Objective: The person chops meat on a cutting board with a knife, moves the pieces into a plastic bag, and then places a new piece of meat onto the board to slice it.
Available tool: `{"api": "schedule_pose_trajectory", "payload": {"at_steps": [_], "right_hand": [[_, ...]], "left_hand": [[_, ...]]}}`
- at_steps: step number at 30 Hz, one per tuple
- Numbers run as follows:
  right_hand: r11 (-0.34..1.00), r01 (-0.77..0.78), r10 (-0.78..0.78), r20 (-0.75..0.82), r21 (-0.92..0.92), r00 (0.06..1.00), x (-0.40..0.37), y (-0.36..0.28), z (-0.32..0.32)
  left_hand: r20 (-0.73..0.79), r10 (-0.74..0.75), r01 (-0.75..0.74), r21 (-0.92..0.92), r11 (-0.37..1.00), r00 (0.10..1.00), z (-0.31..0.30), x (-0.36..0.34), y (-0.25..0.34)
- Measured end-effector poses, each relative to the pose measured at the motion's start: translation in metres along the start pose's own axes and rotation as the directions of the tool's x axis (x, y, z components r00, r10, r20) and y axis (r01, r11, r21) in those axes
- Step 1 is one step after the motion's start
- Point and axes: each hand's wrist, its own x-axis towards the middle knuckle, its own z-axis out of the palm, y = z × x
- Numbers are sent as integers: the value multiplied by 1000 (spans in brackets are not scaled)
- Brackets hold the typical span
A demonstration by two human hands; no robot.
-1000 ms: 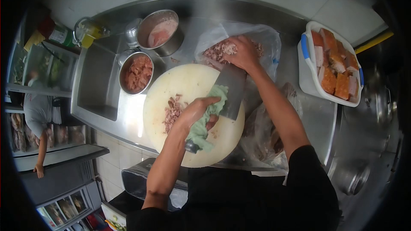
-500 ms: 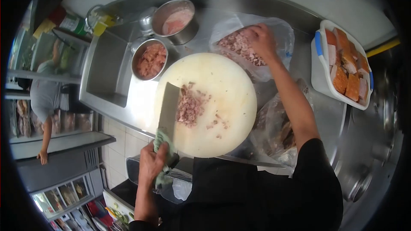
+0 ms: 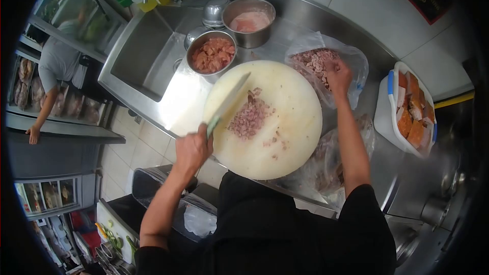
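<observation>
My left hand [image 3: 192,148] grips the cloth-wrapped handle of a cleaver [image 3: 227,103], its blade raised over the left side of the round white cutting board [image 3: 295,137]. A small pile of chopped meat [image 3: 249,117] lies on the board just right of the blade. My right hand [image 3: 338,75] reaches into a clear plastic bag [image 3: 356,66] of chopped meat at the board's far right edge, fingers curled into the pieces.
Two steel bowls stand behind the board, one with diced meat [image 3: 212,54], one with pale meat [image 3: 249,21]. A sink [image 3: 144,53] lies to the left. A white tub of roast pork [image 3: 410,109] sits at right. Another person [image 3: 53,69] stands far left.
My left hand swept the cleaver from the board's middle to its left edge and lifted the blade. The right hand stayed in the bag. The view shifted right and down.
</observation>
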Motion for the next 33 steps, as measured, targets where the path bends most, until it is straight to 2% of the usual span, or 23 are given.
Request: {"api": "schedule_pose_trajectory", "payload": {"at_steps": [2,4,6,7,9,11,13,14,16,17,19,20,21,23,24,26,27,28,29,30,31,32,33], "right_hand": [[997,-22,21,-9,-80,1000,7,9,0],[987,-47,43,-27,-155,999,10,-4,-4],[990,-26,35,-62,139,997,0,-19,-7],[990,-34,43,-64,134,997,-13,-26,-8],[966,101,-131,114,236,985,-43,-43,-7],[901,387,-431,296,196,852,-71,-56,-1],[893,344,-445,463,291,766,-94,-74,11],[894,339,-442,463,291,768,-100,-80,20],[857,459,-512,494,236,703,-112,-91,40],[852,461,-521,495,250,695,-119,-95,47],[829,497,-549,544,257,634,-137,-101,55],[829,444,-558,567,341,607,-151,-102,54],[826,450,-561,569,339,601,-161,-104,46],[820,296,-571,673,489,470,-178,-114,23],[820,299,-572,677,489,462,-184,-121,9],[869,-4,-430,759,495,488,-190,-135,-18],[871,0,-430,762,491,485,-191,-133,-24],[866,192,-487,688,462,538,-190,-128,-32],[835,374,-550,608,403,572,-188,-122,-40],[832,419,-553,602,364,576,-184,-108,-41],[836,417,-547,602,357,582,-184,-105,-45],[877,415,-465,640,240,611,-184,-104,-48],[905,408,-377,669,120,641,-186,-104,-51]], "left_hand": [[-68,52,-52,3,999,996,9,25,-6],[-46,107,-105,32,994,993,20,27,-6],[-21,204,-203,14,979,979,24,20,-2],[-14,211,-211,11,977,977,21,12,1],[101,279,-276,-43,960,955,10,-1,5],[148,281,-276,-55,960,948,0,-10,0],[146,195,-193,-26,981,970,-6,-18,-8],[98,171,-172,3,985,980,-5,-16,-16],[13,108,-108,65,992,994,-6,-1,-27],[-36,90,-87,88,992,995,-2,8,-35],[-29,91,-87,110,990,995,3,19,-46],[-18,107,-104,121,987,994,5,22,-47],[-23,103,-100,115,988,994,5,18,-45],[18,176,-177,71,982,984,6,0,-37],[-7,220,-220,22,975,976,7,-12,-33],[170,200,-196,-39,980,965,-7,-29,-23],[282,180,-169,-64,984,942,-18,-34,-18],[280,182,-169,-70,983,943,-24,-39,-18],[328,55,27,-240,970,943,-29,-44,-19],[398,-59,225,-386,894,916,-31,-50,-21],[400,-50,219,-388,895,915,-28,-57,-25],[479,-152,444,-588,676,865,-22,-67,-32],[580,-213,615,-700,364,786,-14,-77,-39]]}}
